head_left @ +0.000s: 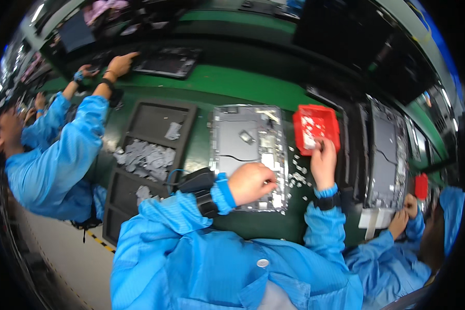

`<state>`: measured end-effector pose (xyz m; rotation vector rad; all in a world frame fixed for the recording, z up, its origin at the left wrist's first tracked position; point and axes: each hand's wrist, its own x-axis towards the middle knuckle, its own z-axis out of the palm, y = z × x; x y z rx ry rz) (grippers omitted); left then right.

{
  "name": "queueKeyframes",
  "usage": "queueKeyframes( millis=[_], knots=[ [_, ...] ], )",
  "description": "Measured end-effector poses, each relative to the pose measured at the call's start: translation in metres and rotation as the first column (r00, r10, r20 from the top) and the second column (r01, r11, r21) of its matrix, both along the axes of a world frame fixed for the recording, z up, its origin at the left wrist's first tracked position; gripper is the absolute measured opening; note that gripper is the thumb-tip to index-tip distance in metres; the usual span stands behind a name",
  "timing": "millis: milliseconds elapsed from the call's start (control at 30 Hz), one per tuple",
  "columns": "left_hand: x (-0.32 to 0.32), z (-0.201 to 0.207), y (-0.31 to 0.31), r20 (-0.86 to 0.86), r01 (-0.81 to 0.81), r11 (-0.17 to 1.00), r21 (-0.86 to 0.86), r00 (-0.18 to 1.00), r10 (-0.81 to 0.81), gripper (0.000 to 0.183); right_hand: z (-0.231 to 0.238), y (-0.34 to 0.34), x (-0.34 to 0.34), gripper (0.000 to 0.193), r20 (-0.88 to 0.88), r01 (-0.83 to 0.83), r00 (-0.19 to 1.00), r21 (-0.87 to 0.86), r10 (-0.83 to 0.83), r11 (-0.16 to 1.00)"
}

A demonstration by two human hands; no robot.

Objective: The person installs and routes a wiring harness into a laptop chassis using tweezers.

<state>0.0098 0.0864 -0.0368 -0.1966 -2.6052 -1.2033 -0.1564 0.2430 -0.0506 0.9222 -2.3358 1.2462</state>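
Observation:
An opened tablet-like device (237, 129) with a grey housing lies in front of me, its pale circuit parts along the right side and a black cable across it. My left hand (250, 183) rests over its lower right part, fingers curled together in a pinch; what they hold, if anything, is hidden. At the near edge of a red plastic bin (336, 129) is my right hand (323, 163), its fingertips closed together over the rim. Small white pieces (310, 126) lie in that bin, and I cannot make out whether the fingers grip one.
Loose white pieces (297, 176) lie between device and right wrist. Left stands a dark compartment tray (188, 116) with grey flat scraps (147, 157). Another opened device (385, 150) stands right. Co-workers' hands (121, 64) are at far left, others (400, 219) at lower right.

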Motion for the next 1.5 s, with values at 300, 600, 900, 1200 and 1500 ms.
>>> queueKeyframes(
  millis=[300, 600, 900, 1200, 1500],
  knots=[
    [0.0, 0.006, -0.007, -0.152, 0.097, 0.979, -0.178, 0.98, -0.125, 0.015, 0.013, 0.02, 0.031, 0.011, 0.488, -0.063, 0.813, -0.471, 0.319, 0.88],
    [0.003, 0.006, -0.002, -0.212, 0.043, 0.983, -0.177, 0.974, -0.081, 0.019, 0.0, 0.031, 0.108, 0.021, 0.561, -0.147, 0.682, -0.524, 0.47, 0.839],
    [0.005, 0.008, 0.0, -0.181, 0.017, 0.987, -0.16, 0.982, -0.047, 0.015, 0.0, 0.03, 0.111, 0.02, 0.582, -0.066, 0.656, -0.589, 0.48, 0.805],
    [0.014, 0.007, 0.009, -0.19, 0.02, 0.973, -0.229, 0.98, -0.065, 0.021, -0.005, 0.026, 0.113, 0.02, 0.343, -0.189, 0.868, -0.439, 0.358, 0.878],
    [0.019, 0.006, 0.016, -0.169, 0.044, 0.937, -0.346, 0.98, -0.108, 0.023, -0.005, 0.027, 0.108, 0.024, 0.141, -0.309, 0.914, -0.365, 0.38, 0.878]
  ],
)
